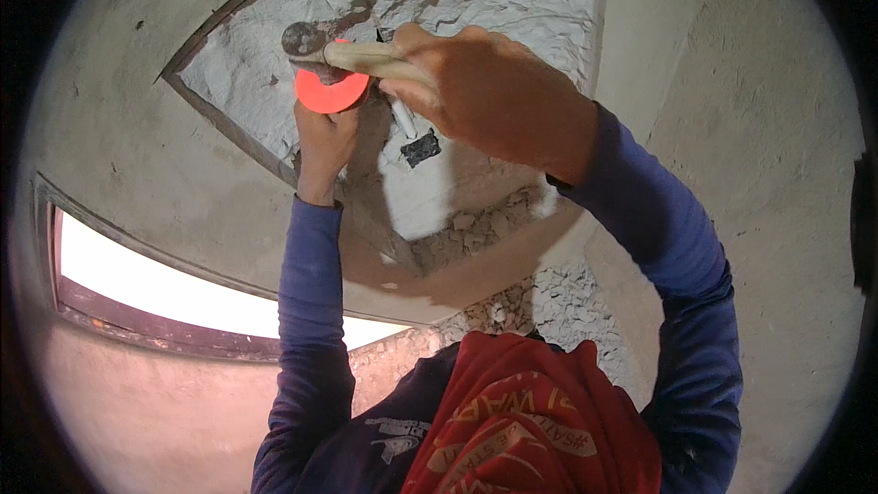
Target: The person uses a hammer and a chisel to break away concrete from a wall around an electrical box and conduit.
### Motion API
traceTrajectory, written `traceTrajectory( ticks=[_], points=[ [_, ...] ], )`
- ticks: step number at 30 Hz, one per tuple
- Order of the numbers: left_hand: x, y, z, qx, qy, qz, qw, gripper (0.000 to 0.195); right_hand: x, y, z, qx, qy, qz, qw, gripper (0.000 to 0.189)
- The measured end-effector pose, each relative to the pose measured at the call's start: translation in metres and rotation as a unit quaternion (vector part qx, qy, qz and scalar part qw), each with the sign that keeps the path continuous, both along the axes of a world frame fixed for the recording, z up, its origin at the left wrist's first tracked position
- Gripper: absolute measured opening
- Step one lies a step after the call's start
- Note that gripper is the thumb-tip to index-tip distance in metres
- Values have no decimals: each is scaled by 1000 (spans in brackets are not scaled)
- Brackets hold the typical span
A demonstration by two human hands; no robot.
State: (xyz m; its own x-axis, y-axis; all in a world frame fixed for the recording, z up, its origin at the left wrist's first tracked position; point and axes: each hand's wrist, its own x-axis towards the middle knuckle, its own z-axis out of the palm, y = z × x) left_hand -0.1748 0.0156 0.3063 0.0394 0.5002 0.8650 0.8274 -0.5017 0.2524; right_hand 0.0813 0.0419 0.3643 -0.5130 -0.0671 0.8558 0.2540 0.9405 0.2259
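My right hand (501, 89) is wrapped around the pale wooden handle (367, 58) of a hammer. The dark metal hammer head (304, 40) overlaps a bright orange-red round hand guard (329, 99), apparently of a chisel. Just below the guard, my left hand (326, 140) appears closed around the chisel; guard and hammer hide most of its fingers and the shaft. Whether hammer and chisel touch, I cannot tell. Both tools are before a rough, chipped pale surface (494, 0) bordered by a straight-cut edge in the plaster.
A short white pipe (403, 116) extends towards a small black block (420, 149). Broken rubble (473, 226) lies below, with more rubble (569, 302) nearer my body. A bright window opening (171, 274) is at left. Smooth plaster (761, 240) stands at right. Red cloth (528, 418) hangs over my chest.
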Motion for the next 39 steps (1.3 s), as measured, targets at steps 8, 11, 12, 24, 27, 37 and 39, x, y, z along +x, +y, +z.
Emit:
traceTrajectory(
  ticks=[8,11,12,24,27,37,39],
  points=[
    [2,7,0,6,-34,-9,999,18,0,-2,2,-40,24,29,998,29],
    [-15,13,-15,-132,-25,9,991,24,-3,15,-24,-50,-31,-17,998,32],
    [-13,13,-30,-94,11,80,992,31,-1,14,-20,-85,-39,-29,995,32],
    [-1,-95,-86,-74,-143,62,985,41,55,-52,-74,-527,179,108,823,46],
    [24,-119,-161,-112,-239,19,964,45,56,-65,-136,-604,161,93,775,50],
    [109,-155,-295,-339,-182,-53,922,40,58,-109,-264,-675,31,42,736,33],
    [114,-154,-291,-336,-177,-49,924,43,54,-113,-256,-681,60,50,728,29]
  ],
)
